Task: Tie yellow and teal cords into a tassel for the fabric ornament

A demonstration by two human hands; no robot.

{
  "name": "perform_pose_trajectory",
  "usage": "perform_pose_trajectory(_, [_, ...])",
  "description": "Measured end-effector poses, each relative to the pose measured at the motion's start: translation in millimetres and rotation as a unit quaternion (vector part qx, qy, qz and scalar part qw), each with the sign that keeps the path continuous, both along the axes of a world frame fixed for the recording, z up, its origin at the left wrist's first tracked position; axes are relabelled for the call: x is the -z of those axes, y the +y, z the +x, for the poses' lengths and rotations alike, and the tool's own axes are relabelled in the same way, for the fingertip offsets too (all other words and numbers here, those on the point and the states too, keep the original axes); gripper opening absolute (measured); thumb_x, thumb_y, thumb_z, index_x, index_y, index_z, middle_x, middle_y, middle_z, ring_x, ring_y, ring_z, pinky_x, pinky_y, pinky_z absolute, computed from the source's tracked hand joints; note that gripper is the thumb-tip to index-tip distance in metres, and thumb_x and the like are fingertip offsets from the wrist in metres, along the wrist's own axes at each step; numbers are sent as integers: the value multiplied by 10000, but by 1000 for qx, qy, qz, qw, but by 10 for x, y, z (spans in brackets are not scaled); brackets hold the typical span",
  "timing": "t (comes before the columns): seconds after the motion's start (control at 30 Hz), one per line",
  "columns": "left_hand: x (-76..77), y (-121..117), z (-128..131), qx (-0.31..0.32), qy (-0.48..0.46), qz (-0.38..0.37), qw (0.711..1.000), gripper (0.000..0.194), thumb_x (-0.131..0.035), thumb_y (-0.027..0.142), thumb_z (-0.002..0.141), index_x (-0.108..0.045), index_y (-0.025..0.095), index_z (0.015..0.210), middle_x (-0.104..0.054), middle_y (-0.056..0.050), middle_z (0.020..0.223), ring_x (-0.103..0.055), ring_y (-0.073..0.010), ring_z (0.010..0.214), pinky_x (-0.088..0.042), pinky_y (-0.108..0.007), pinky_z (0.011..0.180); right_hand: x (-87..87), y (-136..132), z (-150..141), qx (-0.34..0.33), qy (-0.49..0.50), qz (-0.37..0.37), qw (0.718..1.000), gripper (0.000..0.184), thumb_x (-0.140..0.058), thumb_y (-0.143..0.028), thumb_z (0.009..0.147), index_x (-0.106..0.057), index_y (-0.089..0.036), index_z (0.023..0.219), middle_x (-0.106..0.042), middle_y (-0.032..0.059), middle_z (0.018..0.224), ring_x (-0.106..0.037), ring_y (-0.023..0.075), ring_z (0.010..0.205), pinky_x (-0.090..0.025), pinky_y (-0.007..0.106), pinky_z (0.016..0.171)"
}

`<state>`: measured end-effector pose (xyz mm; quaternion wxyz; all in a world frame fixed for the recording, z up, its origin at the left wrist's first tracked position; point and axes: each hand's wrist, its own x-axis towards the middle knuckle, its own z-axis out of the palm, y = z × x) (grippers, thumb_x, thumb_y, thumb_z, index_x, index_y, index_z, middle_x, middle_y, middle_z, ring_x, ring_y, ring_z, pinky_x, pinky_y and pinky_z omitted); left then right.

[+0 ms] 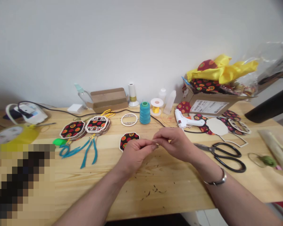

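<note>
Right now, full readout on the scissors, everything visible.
The scissors lie on the pale wooden table, beyond the right forearm. Two grey, metal-looking blades point left, towards the right hand, and look closed or nearly so; the tips can't be made out clearly. Two large, glossy black handle loops sit spread apart on the right. No fingers grip them; whether the forearm touches the blades, I can't tell.

Left hand [136, 153], right hand [176, 143] pinched, apparently touching.
</note>
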<state>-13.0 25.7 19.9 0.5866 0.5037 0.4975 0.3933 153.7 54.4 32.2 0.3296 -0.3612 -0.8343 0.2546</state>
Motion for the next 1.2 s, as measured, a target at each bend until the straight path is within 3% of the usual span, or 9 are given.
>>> perform_pose_trajectory(0.17, [18,-8,-8,4,-72,-57,996,157,-688,303,668,-707,149,694,-412,54,473,-264,-49,438,-169,-204,426,41,88,-3,-10,88,-137,987,120,-558,-191,792,-630,-140,711,-594,5,631,-495,91,578,-381,205,542])
perform_pose_trajectory(0.4, [71,54,-23,-81,-211,-66,972,162,-728,276,627,-669,140,691,-381,82,443,-244,-23,400,-175,-191,413,132,98,-97,-10,175,-143,974,171,-605,-259,770,-629,-136,654,-562,21,679,-503,111,650,-409,244,598])
perform_pose_trajectory(0.6, [59,60,-10,-119,-231,-62,964,150,-714,269,646,-648,145,698,-355,93,425,-254,-23,390,-180,-187,404,106,10,-171,41,172,-184,967,131,-643,-264,737,-713,-156,710,-598,21,619,-521,111,581,-419,247,549])
perform_pose_trajectory(0.77, [61,75,-7,-135,-230,-56,962,169,-709,285,645,-646,142,709,-336,98,411,-245,-26,388,-177,-186,402,98,-40,-231,74,216,-266,937,163,-661,-286,703,-728,-184,811,-703,49,782,-601,154,691,-471,286,628])
perform_pose_trajectory(0.87, [70,78,-6,-139,-225,-53,963,179,-715,288,638,-649,140,714,-337,98,410,-246,-27,389,-167,-190,401,102,-49,-260,80,233,-308,919,181,-662,-299,698,-721,-161,799,-678,26,695,-541,107,582,-430,244,553])
perform_pose_trajectory(1.0, [75,73,-4,-134,-220,-49,965,167,-708,290,656,-655,143,715,-339,95,420,-234,-27,392,-156,-197,403,93,-51,-277,89,284,-364,883,210,-669,-312,690,-682,-138,807,-501,-55,479,-375,48,431,-301,198,422])
perform_pose_trajectory(1.2, [73,52,7,-126,-189,-49,973,193,-710,324,644,-658,146,698,-338,93,440,-234,-30,397,-161,-200,406,87,-41,-271,101,320,-379,862,230,-704,-332,637,-665,-134,746,-463,-62,481,-295,35,413,-213,204,390])
